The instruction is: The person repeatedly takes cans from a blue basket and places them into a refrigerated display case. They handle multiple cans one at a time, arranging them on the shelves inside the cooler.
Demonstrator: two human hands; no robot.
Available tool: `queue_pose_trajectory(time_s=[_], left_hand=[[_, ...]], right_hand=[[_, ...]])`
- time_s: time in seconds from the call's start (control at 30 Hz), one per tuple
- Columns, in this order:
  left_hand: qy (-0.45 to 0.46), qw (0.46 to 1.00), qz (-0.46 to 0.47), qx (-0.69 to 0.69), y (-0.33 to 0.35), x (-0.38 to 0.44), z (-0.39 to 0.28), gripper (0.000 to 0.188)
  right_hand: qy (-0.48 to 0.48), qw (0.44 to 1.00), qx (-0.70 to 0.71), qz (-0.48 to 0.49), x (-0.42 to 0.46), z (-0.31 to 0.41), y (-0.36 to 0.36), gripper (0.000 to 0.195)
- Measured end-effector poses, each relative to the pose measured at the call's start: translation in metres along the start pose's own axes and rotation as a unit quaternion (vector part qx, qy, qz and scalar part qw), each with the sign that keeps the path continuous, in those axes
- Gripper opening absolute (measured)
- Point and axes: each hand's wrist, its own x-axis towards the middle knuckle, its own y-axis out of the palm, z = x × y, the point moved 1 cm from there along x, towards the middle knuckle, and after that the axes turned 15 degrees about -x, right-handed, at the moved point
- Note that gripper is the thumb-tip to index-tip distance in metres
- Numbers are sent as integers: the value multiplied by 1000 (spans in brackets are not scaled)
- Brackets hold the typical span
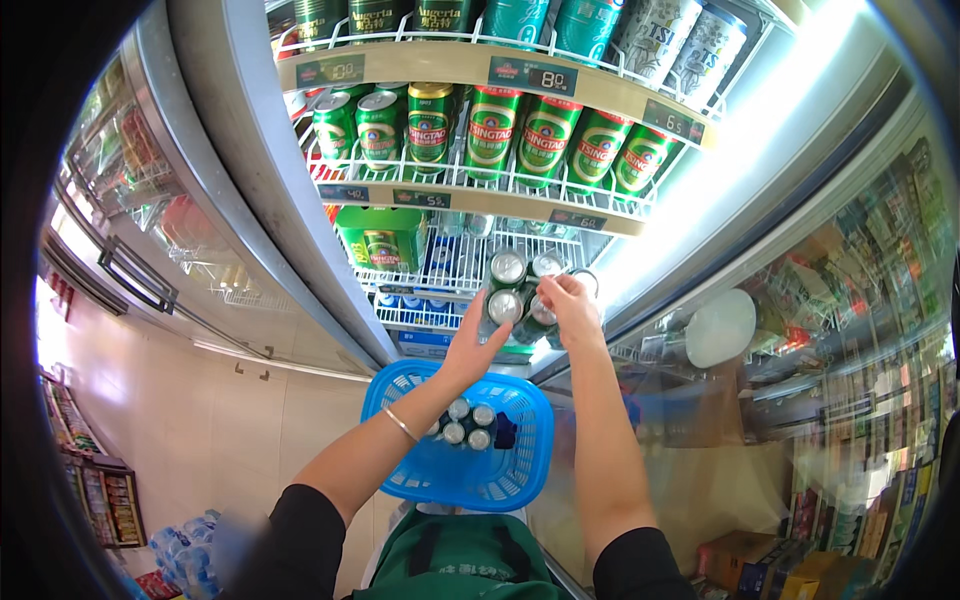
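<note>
A shrink-wrapped pack of green beer cans with silver tops is held up before the lower wire shelf of an upright display cooler. My left hand lies along its left side, thumb and fingers spread against the wrap. The fingers of my right hand pinch the top of the pack near its right part. Below my forearms stands a blue plastic basket with another group of silver-topped cans in it, beside a small dark item. The underside of the held pack is partly hidden.
Green Tsingtao cans line the middle shelf, with price tags on the shelf edge. A green multipack carton sits lower left. The glass door stands at right, another cooler door at left. Wrapped water bottles lie lower left.
</note>
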Motion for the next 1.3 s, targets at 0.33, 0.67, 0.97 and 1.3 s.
queue_pose_trajectory(time_s=[0.33, 0.67, 0.97, 1.3], left_hand=[[-2, 984, -67, 167, 8, 144, 37, 68], [-9, 992, -93, 89, -3, 187, 73, 56], [81, 986, -128, 67, 28, 173, 76, 37], [-38, 989, -127, 68, 30, 168, 67, 33]], right_hand=[[-67, 994, -66, -51, 140, -9, -2, 10], [-413, 714, -476, -304, 172, -31, -3, 52], [-432, 556, -655, -274, 245, -40, -33, 49], [-409, 555, -680, -249, 238, -48, -53, 49]])
